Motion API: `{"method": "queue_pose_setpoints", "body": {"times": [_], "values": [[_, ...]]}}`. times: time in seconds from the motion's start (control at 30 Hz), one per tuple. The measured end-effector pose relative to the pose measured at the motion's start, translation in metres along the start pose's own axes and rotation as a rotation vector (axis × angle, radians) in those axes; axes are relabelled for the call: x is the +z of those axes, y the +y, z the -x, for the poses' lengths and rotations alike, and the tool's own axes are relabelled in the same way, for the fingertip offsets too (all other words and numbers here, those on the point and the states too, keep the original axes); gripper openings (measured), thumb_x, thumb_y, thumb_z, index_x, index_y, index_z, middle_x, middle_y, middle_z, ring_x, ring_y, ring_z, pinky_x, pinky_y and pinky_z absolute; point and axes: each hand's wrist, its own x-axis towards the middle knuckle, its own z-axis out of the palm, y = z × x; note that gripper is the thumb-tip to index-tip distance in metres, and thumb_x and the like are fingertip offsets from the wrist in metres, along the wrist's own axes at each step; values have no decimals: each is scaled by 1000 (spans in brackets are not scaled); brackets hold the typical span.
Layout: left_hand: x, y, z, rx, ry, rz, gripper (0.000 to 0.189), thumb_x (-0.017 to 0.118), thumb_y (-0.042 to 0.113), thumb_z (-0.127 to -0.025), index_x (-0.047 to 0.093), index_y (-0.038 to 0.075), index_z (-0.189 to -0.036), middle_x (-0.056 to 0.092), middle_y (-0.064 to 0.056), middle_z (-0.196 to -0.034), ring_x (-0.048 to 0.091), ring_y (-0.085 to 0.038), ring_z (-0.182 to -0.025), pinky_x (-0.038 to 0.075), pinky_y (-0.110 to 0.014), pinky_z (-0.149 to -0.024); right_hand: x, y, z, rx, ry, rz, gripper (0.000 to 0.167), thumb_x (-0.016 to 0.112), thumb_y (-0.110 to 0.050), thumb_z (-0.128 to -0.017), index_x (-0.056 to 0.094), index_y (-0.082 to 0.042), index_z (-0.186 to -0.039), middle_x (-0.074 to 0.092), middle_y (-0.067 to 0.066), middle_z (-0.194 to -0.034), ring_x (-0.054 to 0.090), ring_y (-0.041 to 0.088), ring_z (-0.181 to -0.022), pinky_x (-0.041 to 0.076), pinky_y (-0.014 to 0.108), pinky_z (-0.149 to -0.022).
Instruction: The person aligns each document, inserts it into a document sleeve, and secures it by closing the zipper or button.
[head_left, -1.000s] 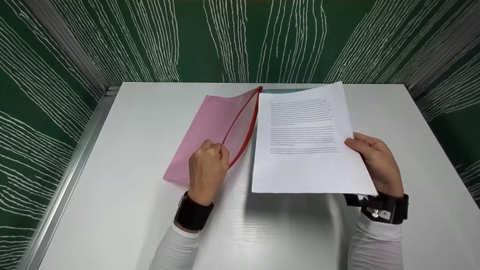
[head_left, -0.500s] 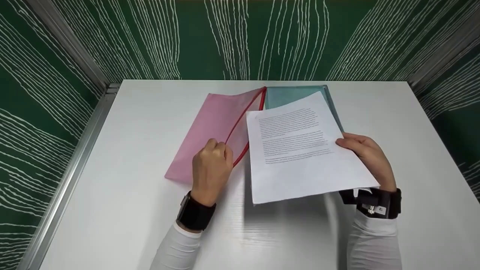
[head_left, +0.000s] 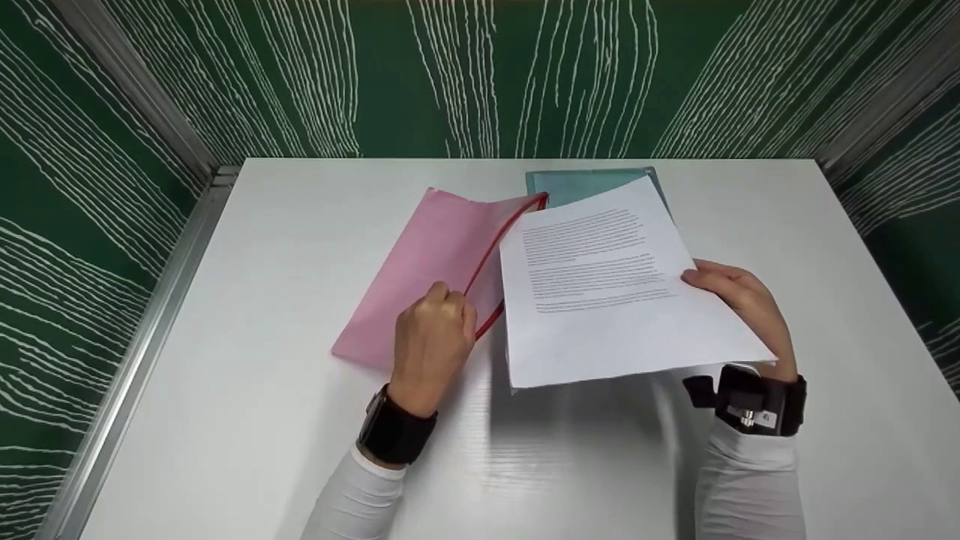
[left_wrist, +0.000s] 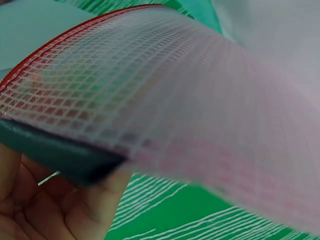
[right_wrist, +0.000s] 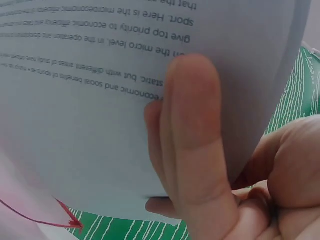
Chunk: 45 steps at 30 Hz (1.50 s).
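My left hand [head_left: 433, 349] grips the near side of a pink mesh zip pouch [head_left: 412, 262], knuckles up. The red-zipped mouth of the pouch gapes toward the right. In the left wrist view the mesh [left_wrist: 165, 85] bows out beneath the red zip [left_wrist: 55, 37]. My right hand [head_left: 750, 311] pinches the right edge of a few printed sheets of paper [head_left: 600, 337], thumb on top and fingers beneath. The left edge of the sheets is right at the pouch's mouth and hides part of its rear zip edge. Fingers [right_wrist: 197, 125] lie against the underside of the paper [right_wrist: 90, 135] in the right wrist view.
Behind the sheets, a teal folder or pouch [head_left: 581, 180] lies near the far edge of the white table [head_left: 225, 375], mostly covered by the paper. Green walls with white streaks [head_left: 405, 75] and metal rails [head_left: 135, 300] border the table.
The sheets have shifted left and tilted, bringing their left edge to the pouch's mouth and baring more of the teal item. My left hand has drawn the pouch slightly right.
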Motion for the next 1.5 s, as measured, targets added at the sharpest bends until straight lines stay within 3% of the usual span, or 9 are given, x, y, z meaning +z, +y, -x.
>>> {"method": "queue_pose_setpoints", "body": {"times": [0.2,0.43,0.6,0.83,0.93,1.1,1.37,1.5], "values": [[-1,2,1,6,-13,32,32,53,4,-83,55,5,-51,39,-2,-55,30,-7,-44,37,-24,-39,-7,6,-10,-5,-61,-2,27,51,-10,-93,57,-1,-119,68,8,-103,68,18,-82,54,28,-61],[-2,3,2,9,-30,66,33,53,2,-82,53,5,-50,35,-1,-54,24,-6,-47,29,-21,-39,-12,14,-20,0,-88,-103,30,51,-8,-93,53,4,-121,67,12,-106,68,21,-84,55,30,-64],[-2,3,2,5,-64,97,35,51,1,-82,51,7,-48,33,0,-54,23,-6,-49,26,-20,-40,-13,19,-23,-32,-98,-124,32,51,-8,-93,51,6,-122,67,14,-105,68,24,-85,54,32,-65],[-2,1,2,36,-109,159,29,53,1,-81,58,5,-53,29,3,-55,26,-6,-49,27,-19,-43,-10,23,-27,-87,-114,-132,32,47,-6,-94,49,9,-123,66,16,-105,68,25,-84,55,33,-63],[-2,1,2,52,-125,184,34,53,2,-82,53,7,-49,25,4,-55,24,-6,-51,25,-19,-43,-6,26,-30,-109,-97,-91,36,46,-6,-95,43,11,-126,66,16,-105,68,24,-84,55,32,-62],[-1,-1,2,55,-186,219,36,54,3,-83,49,10,-48,25,6,-54,25,-5,-52,25,-17,-44,4,32,-37,-121,-37,69,41,45,-11,-96,37,13,-129,68,13,-102,69,22,-77,54,32,-56],[-3,-6,1,111,-291,312,18,54,2,-87,69,9,-81,41,2,-58,35,-6,-54,30,-16,-47,10,34,-37,-146,47,178,46,45,-13,-96,35,12,-133,68,10,-102,69,21,-78,54,31,-56],[-6,-8,-1,123,-386,384,23,48,-1,-86,65,8,-75,48,3,-67,43,-6,-60,38,-15,-52,11,34,-37,-143,122,231,47,44,-14,-96,34,11,-134,66,10,-104,68,22,-81,54,31,-57]]}}
